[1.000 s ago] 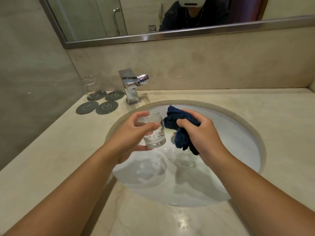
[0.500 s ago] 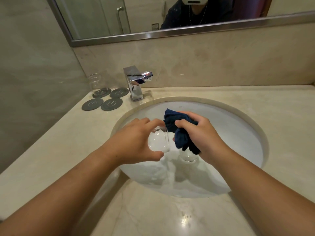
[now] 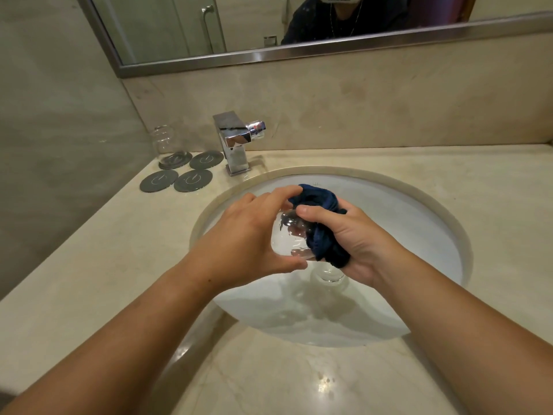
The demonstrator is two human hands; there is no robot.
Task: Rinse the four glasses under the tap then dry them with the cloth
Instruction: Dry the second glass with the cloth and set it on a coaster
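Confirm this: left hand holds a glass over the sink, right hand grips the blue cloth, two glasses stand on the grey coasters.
No: the head view shows a single glass on the grey coasters, not two. The left hand holds another glass over the sink, and the right hand grips the blue cloth.

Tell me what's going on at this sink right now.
A person is drying a glass over a bathroom sink. The left hand grips a clear glass above the basin, while the right hand holds a bunched dark blue cloth pressed against it. A second glass sits in the basin beneath the hands. A third glass stands on a coaster left of the tap. No running water is visible.
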